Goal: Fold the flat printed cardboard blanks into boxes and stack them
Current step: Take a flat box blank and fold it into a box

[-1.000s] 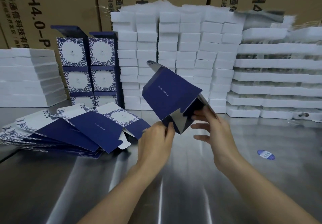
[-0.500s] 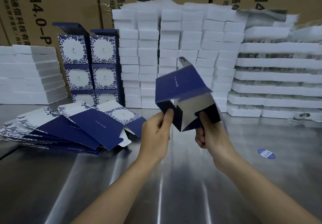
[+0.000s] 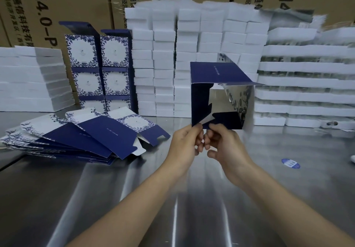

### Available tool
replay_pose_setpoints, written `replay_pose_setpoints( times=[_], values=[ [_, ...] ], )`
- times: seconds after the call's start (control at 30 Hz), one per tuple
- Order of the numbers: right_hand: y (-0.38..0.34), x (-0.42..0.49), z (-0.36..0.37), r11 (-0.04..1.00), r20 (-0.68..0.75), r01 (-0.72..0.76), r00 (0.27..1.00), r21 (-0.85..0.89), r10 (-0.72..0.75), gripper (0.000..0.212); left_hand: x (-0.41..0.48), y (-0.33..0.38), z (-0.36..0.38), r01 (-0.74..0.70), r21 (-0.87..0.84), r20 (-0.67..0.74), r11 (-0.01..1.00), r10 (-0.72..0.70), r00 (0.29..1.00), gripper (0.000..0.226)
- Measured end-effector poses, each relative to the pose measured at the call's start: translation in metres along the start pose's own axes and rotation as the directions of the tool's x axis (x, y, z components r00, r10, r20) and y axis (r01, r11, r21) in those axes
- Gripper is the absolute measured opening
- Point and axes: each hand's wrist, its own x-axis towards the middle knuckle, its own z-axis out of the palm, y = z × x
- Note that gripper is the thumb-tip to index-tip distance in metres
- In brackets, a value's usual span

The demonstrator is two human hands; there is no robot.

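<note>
Navy cardboard, opened into a square tube, the half-folded box point(image 3: 221, 95) stands directly above both hands in the head view, its open end facing the person. The left hand point(image 3: 184, 145) pinches the lower left corner; the right hand point(image 3: 224, 146), touching it, pinches the bottom flap point(image 3: 224, 121), which must tuck inward, away from the fingers.

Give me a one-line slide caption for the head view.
Both hands, left and right, pinch bottom flaps of a half-formed blue box, flat blanks beside.

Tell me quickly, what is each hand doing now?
Left hand: pinching the half-folded box at its bottom flap.
Right hand: pinching the same box's bottom flap.
</note>
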Motion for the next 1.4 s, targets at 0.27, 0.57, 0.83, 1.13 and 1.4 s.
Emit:
replay_pose_setpoints(
  times=[0.27,0.57,0.83,1.13,1.4],
  values=[
    [0.009,-0.001,0.008,0.996,-0.081,0.033,0.996,-0.078,-0.04,0.039,-0.002,-0.002,0.0,0.08,-0.032,-0.039,0.996,-0.081,0.996,0.045],
    [0.008,-0.002,0.006,0.999,-0.176,-0.031,0.984,0.019,0.034,0.035,-0.001,-0.006,0.0,0.103,-0.017,-0.056,0.994,-0.104,0.993,0.044],
    [0.006,0.001,0.006,0.999,-0.204,-0.033,0.978,0.01,0.034,0.035,0.003,-0.006,-0.003,0.092,-0.034,-0.175,0.995,-0.097,0.98,0.035],
    [0.007,0.003,0.004,1.0,-0.222,0.0,0.975,0.013,0.003,0.029,0.007,-0.004,-0.011,0.088,-0.025,-0.238,0.996,-0.091,0.967,0.034],
    [0.012,0.008,-0.001,0.998,-0.32,0.05,0.947,0.045,-0.033,0.032,0.004,-0.002,-0.01,0.104,0.013,-0.223,0.994,-0.099,0.97,0.02]
  ],
)
